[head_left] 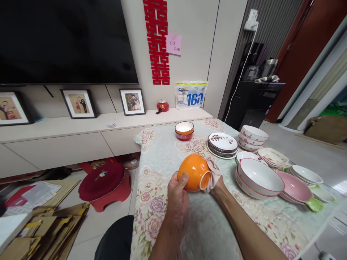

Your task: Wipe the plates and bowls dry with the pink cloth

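An orange bowl [192, 170], tipped on its side with its base facing right and toward me, is held above the table. My left hand [177, 187] is closed on its left side, the thumb lying on the outer wall. On the other side, my right hand [217, 180] presses a pale pink cloth [213, 172] against the bowl; the cloth covers most of its fingers. Farther back stand two stacked small bowls, an orange one [184, 128] with a white inside on top of a red one [184, 136].
Right of my hands are stacked plates [222, 141], a stack of white bowls [253, 134], large white bowls [260, 177] and a pink bowl [294, 186]. A floral cloth covers the table [155, 213]. Behind it runs a low cabinet [108, 124]. A red stool [104, 184] stands left.
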Available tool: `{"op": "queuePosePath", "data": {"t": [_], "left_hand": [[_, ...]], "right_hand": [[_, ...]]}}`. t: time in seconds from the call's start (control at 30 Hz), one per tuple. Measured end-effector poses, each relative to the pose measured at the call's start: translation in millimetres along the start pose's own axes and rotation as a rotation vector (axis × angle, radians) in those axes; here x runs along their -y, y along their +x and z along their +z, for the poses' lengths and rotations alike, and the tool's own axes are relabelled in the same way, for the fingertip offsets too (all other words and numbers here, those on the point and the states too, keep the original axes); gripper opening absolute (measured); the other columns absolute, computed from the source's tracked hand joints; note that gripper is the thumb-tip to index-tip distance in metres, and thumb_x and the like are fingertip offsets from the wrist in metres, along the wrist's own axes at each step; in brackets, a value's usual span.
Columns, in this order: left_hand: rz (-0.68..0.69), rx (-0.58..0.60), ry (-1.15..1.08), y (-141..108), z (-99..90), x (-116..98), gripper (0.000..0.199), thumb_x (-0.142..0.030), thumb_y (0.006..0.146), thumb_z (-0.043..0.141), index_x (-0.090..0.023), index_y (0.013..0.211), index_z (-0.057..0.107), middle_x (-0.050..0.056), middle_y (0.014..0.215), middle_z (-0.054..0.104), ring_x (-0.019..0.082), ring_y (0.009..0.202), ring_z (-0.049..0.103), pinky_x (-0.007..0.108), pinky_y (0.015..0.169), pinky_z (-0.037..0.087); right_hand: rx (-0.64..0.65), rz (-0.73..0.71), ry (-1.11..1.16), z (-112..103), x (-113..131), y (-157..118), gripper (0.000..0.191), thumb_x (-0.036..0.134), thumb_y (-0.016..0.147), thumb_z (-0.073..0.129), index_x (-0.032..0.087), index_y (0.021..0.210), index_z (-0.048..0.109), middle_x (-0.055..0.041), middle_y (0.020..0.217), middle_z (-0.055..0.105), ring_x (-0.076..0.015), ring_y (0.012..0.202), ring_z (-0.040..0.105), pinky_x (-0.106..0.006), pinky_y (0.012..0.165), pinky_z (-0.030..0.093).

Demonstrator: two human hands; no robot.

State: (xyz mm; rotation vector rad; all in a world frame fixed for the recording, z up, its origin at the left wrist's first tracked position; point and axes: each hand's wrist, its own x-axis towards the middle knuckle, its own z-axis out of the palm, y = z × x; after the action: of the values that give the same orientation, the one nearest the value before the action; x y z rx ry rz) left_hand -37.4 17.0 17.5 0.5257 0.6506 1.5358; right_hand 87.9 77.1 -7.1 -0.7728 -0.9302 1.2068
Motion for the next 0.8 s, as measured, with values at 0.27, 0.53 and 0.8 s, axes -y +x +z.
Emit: {"op": "queuePosePath", "data": {"t": [0.27, 0.53, 0.8], "left_hand": [[0.092, 0.021, 0.460, -3.5, -6.2, 1.9, 0.038, -0.044, 0.071, 0.077, -0.019, 0.069, 0.048, -0.007, 0.060, 0.045, 0.009, 0.054, 0.039, 0.021, 0.053, 0.034], [0.198, 0.062, 0.857, -4.0, -5.6, -3.1, 0.032, -0.036, 0.067, 0.075, -0.019, 0.060, 0.049, -0.005, 0.058, 0.043, 0.011, 0.057, 0.036, 0.023, 0.052, 0.029], [-0.025, 0.126, 0.144, -5.2, -2.0, -2.0, 0.038, -0.041, 0.063, 0.084, -0.017, 0.079, 0.058, 0.000, 0.074, 0.062, 0.013, 0.066, 0.054, 0.025, 0.066, 0.045]], "right_hand": [[0.038, -0.349, -0.581, 2.7, 22.7, -14.1, 0.041, 0.047, 0.096, 0.046, 0.024, 0.124, 0.064, -0.0100, 0.131, 0.063, -0.0276, 0.124, 0.055, -0.046, 0.110, 0.038], [0.146, -0.367, -0.598, 0.7, 31.7, -14.1, 0.035, 0.046, 0.094, 0.051, 0.024, 0.115, 0.069, -0.0083, 0.119, 0.070, -0.0277, 0.115, 0.061, -0.045, 0.102, 0.044], [0.004, 0.030, -0.075, -14.7, 4.0, 6.1, 0.055, 0.076, 0.076, 0.056, 0.022, 0.082, 0.068, -0.0054, 0.065, 0.065, -0.0237, 0.061, 0.063, -0.039, 0.059, 0.052]]}}
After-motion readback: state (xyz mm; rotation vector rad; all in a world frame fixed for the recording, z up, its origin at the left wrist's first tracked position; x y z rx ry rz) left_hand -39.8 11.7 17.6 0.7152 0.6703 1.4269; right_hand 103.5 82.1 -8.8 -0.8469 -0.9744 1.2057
